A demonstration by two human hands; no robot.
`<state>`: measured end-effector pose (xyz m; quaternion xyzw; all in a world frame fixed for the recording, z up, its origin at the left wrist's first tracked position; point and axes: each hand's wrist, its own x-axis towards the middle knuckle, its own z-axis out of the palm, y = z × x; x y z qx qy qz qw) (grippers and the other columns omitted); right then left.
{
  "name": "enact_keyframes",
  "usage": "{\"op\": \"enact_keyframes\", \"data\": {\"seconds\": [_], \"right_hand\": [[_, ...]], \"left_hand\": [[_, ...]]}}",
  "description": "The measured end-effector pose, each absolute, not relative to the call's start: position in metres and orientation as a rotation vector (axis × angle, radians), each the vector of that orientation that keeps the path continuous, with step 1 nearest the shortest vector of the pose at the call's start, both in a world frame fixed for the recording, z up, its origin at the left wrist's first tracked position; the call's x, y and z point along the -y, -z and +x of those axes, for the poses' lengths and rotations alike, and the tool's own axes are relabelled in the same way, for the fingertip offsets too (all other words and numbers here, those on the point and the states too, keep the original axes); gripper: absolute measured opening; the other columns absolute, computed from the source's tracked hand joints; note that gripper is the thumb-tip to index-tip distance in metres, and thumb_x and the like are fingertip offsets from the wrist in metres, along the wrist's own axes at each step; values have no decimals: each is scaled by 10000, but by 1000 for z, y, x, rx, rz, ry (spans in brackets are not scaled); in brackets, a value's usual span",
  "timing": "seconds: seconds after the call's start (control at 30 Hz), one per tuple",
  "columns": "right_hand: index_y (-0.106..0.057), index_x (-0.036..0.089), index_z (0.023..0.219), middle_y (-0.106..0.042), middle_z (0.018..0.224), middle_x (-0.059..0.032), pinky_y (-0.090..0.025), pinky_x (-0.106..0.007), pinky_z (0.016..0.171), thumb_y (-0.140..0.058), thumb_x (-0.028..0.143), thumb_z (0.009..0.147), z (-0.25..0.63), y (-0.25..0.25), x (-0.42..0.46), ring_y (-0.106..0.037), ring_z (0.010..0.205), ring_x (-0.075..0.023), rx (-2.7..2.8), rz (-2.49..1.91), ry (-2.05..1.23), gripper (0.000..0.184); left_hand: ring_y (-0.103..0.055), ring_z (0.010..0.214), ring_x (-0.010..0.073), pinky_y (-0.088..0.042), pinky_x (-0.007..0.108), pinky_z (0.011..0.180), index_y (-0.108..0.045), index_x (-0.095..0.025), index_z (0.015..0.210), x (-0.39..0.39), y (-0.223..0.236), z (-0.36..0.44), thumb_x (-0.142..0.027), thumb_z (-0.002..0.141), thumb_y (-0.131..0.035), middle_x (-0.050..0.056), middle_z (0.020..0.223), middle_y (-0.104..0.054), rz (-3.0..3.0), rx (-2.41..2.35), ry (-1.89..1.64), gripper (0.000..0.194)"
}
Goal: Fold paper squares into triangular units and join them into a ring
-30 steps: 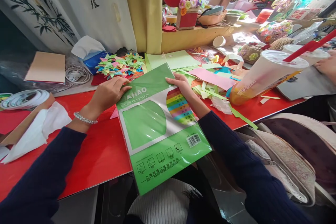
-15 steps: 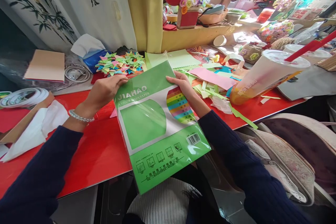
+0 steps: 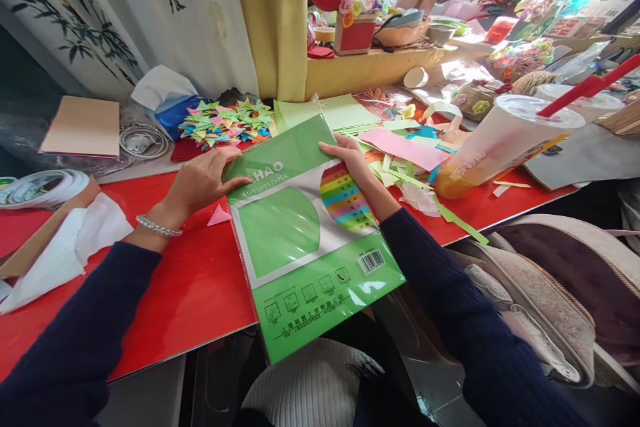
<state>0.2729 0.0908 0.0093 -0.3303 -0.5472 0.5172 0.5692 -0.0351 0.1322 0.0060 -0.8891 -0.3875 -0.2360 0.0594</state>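
Observation:
A green pack of color copy paper point(image 3: 280, 233) in a shiny clear sleeve is tilted over the table's front edge, its lower end above my lap. My left hand point(image 3: 207, 177) grips its upper left corner, the thumb lying across the front and the fingers behind the edge. At the upper right edge, my right hand point(image 3: 350, 163) holds the pack with its thumb on the front. A small pink paper piece point(image 3: 219, 215) lies on the red table point(image 3: 190, 287) just below my left hand.
Folded paper stars point(image 3: 225, 121) are heaped behind the pack, beside a blue tissue pack point(image 3: 173, 113). Paper scraps point(image 3: 410, 150) and a tilted drink cup point(image 3: 500, 147) with a red straw are on the right. An open bag point(image 3: 545, 300) sits below the table's right edge.
My left hand has shifted its hold, its thumb now lying over the printed front. The pack has moved slightly right, and the pink piece shows more.

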Motion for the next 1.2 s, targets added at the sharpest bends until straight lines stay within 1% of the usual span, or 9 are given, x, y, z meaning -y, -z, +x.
{"op": "enact_keyframes", "data": {"seconds": [0.13,0.33,0.53,0.63,0.77,0.87,1.0,1.1,1.2], "right_hand": [[-654,213,856,-724,908,-12,-523,-368,907,-736,391,694,274,-8,-92,-679,915,-201,1281,-754,-1214,254],[-658,212,877,-725,909,-6,-526,-369,898,-730,369,703,273,-11,-90,-686,869,-196,1272,-728,-1209,245],[-655,221,870,-727,913,-5,-524,-379,911,-724,386,703,273,-11,-89,-681,901,-204,1292,-731,-1213,244],[-656,213,862,-728,906,-7,-531,-364,882,-712,379,716,273,-13,-87,-683,863,-194,1292,-729,-1209,228],[-664,194,899,-732,895,-11,-544,-328,818,-714,394,701,272,-14,-86,-682,845,-186,1275,-748,-1204,286],[-671,181,901,-732,859,-3,-543,-301,777,-719,374,708,273,-13,-88,-683,781,-164,1264,-698,-1222,277],[-675,187,891,-729,834,8,-534,-285,742,-718,374,717,273,-11,-89,-673,734,-150,1267,-699,-1240,259],[-673,191,887,-727,836,7,-531,-288,739,-723,382,707,273,-11,-88,-665,728,-152,1278,-729,-1233,268],[-668,189,866,-719,807,12,-534,-283,725,-719,368,713,271,-13,-86,-652,692,-140,1280,-721,-1231,241]], "left_hand": [[-663,1000,300,-473,409,818,-583,-221,1146,-135,0,-38,-586,920,-410,117,1096,-693,-2587,1249,689,463],[-638,924,236,-430,366,777,-591,-188,1176,-132,-3,-40,-531,967,-338,74,1029,-694,-2583,1309,671,474],[-624,766,164,-463,309,709,-653,-181,1063,-135,-23,-43,-607,932,-380,20,915,-718,-2643,1465,856,523],[-656,809,164,-528,324,763,-671,-139,963,-135,-34,-45,-624,915,-408,41,973,-724,-2867,1643,1176,554],[-668,792,182,-533,397,854,-656,-105,804,-129,-44,-46,-644,878,-462,84,829,-713,-2807,1861,1704,577],[-648,949,201,-509,383,916,-634,-128,1084,-122,-49,-42,-626,806,-595,85,989,-693,-2986,1787,1454,572],[-533,1184,261,-451,427,1001,-407,-180,1409,-119,-51,-32,-544,675,-764,122,1314,-554,-3045,1567,735,894],[-575,1120,248,-462,408,968,-490,-175,1352,-118,-51,-27,-485,819,-630,117,1281,-590,-2968,1435,591,632],[-630,1001,213,-481,370,918,-656,-187,1128,-116,-53,-25,-417,889,-540,68,1110,-687,-2938,1509,874,351]]}}
